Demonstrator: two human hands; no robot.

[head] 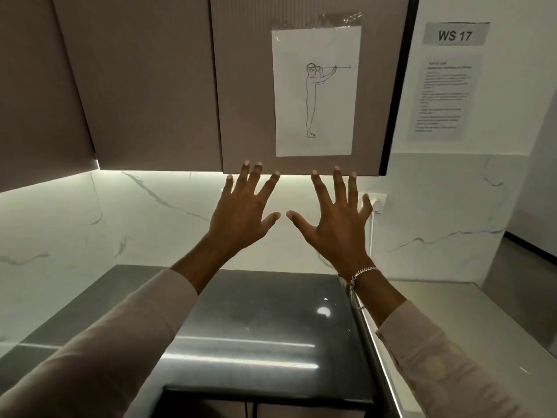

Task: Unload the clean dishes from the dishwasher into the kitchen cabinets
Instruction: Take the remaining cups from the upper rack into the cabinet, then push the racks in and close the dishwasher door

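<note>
White marble-veined wall [150, 230], bright light strip [156, 171] above — dark glossy countertop [256, 312] below, white socket [379, 200] at right

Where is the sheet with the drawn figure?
In the head view the sheet hangs on the cabinet door, right of centre, above the right hand, left of the WS 17 notice.

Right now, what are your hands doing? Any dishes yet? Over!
Both empty: left hand open, right hand open. None in view. Shut cabinet door ahead, taped drawing on it.
</note>
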